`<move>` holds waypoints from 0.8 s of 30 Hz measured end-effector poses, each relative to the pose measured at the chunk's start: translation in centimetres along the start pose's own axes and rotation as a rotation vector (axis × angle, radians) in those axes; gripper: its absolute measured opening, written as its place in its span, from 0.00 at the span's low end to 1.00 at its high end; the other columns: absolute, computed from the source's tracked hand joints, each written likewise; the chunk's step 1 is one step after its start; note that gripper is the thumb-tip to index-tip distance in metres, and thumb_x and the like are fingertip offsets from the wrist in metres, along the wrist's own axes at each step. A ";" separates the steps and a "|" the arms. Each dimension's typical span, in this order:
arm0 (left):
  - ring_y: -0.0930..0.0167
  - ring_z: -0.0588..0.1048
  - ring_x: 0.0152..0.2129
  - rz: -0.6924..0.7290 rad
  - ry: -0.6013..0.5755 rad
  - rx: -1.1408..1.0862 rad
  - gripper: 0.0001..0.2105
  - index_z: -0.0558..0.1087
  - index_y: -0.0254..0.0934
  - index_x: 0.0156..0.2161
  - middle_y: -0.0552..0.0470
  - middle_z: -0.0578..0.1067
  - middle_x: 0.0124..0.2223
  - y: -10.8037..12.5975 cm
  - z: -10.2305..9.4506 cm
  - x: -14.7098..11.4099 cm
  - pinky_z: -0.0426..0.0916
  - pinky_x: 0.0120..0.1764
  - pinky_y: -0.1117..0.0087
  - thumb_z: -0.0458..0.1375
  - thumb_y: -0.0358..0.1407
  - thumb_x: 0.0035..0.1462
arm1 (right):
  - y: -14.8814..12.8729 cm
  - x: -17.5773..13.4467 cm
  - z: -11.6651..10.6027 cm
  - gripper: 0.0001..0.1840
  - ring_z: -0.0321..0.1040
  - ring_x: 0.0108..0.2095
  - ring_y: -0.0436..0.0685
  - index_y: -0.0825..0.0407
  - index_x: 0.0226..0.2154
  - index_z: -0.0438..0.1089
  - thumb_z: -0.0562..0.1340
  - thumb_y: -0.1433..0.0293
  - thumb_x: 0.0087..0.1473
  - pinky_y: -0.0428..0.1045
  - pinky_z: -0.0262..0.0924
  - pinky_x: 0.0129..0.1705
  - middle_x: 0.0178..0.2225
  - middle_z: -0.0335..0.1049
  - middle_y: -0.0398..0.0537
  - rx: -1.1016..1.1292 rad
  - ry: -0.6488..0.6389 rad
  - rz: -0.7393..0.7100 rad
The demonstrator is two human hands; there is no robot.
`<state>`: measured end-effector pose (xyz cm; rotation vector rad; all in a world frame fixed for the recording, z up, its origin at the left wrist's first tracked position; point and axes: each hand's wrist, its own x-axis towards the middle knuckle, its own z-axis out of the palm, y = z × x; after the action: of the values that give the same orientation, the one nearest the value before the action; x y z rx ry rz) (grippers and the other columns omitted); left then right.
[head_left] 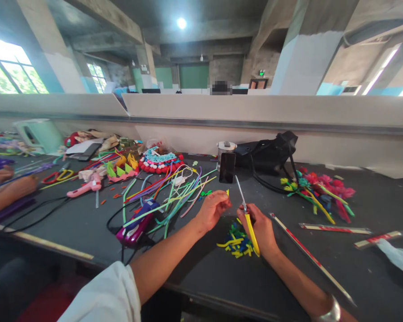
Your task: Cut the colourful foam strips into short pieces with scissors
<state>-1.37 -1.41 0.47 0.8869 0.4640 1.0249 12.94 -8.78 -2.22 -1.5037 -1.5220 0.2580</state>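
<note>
My left hand [211, 211] is closed in a pinch, with a short yellow pipe cleaner piece [227, 192] poking up from the fingertips. My right hand [264, 229] grips yellow-handled scissors [252, 235], whose blades point up and away from me. A small gap separates the blades from the yellow piece. Below and between both hands lies a heap of short cut pipe cleaner pieces [237, 243] in yellow, green and blue. Part of the heap is hidden behind my right hand. A black phone [227, 168] leans upright just beyond my hands.
Left of me are loose pipe cleaners [169, 210], a purple device [134, 232] with cables and a pink glue gun [85, 187]. Bundled coloured stems [336, 190], a black bag [268, 154] and wrapped sticks [312, 255] lie right. Another person's hands [16, 190] work at far left.
</note>
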 end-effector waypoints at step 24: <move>0.75 0.64 0.20 0.333 0.336 0.969 0.04 0.72 0.37 0.24 0.57 0.69 0.22 -0.5 -6.4 3.7 0.56 0.28 0.74 0.58 0.26 0.39 | 2.5 1.4 -0.6 0.18 0.64 0.24 0.50 0.53 0.36 0.68 0.58 0.56 0.51 0.45 0.59 0.28 0.28 0.71 0.44 0.065 0.164 0.095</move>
<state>-3.93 4.37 -3.42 1.6969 1.1792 1.2676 15.33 -7.32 -2.99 -1.5096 -1.3033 0.2319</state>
